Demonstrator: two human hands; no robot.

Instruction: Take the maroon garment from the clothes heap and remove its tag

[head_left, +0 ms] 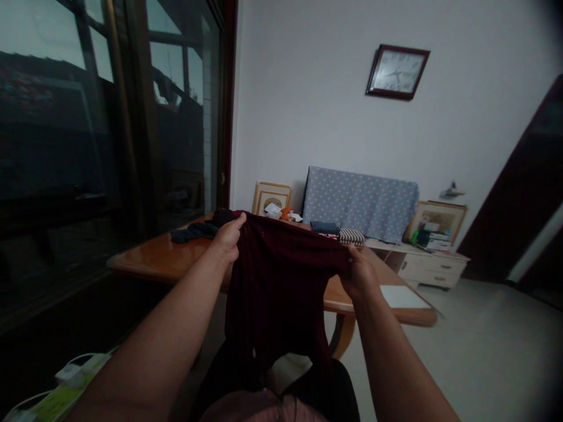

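A dark maroon garment (281, 281) hangs stretched between my two hands, above my lap and in front of the wooden table's near edge. Its upper left end is pinched in my left hand (229, 237). At the upper right end, my right hand (359, 272) grips the cloth with closed fingers. The fabric drops in loose folds below, and its exact kind is hard to make out in the dim light. Behind it, dark clothing (193, 231) lies on the table's left part. Folded clothes, one of them striped (350, 236), sit stacked on the far side.
The wooden table (145, 255) carries a white sheet (403, 296) at its right end. Beyond stand a white low cabinet (433, 269), a cloth-covered panel (360, 199) and framed pictures (271, 196). Glass doors are at left; a power strip (73, 387) with cables lies lower left.
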